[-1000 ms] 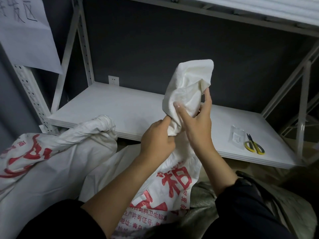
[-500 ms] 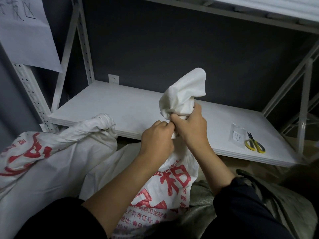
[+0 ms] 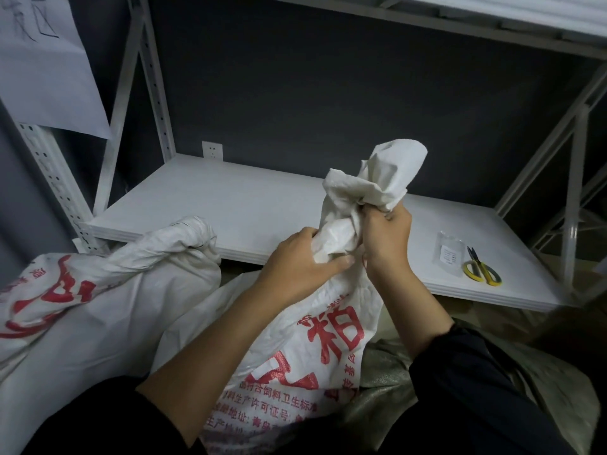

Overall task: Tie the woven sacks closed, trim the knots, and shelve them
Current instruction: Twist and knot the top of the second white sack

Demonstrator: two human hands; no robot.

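White shelf board (image 3: 230, 205), yellow-handled scissors (image 3: 481, 272) near its right end — beside them perhaps a clear packet (image 3: 450, 254)

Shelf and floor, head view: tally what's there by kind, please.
White woven sacks with red print: 2, held sack, left sack
Grey-green sacks: 1
Yellow-handled scissors: 1
Clear packets: 1
Total: 5

The woven sack (image 3: 331, 336) is crinkled matt white plastic cloth with red print. The shelf (image 3: 236, 205) board looks smooth and matt white, its frame painted metal. The scissors (image 3: 481, 272) have glossy yellow plastic handles.
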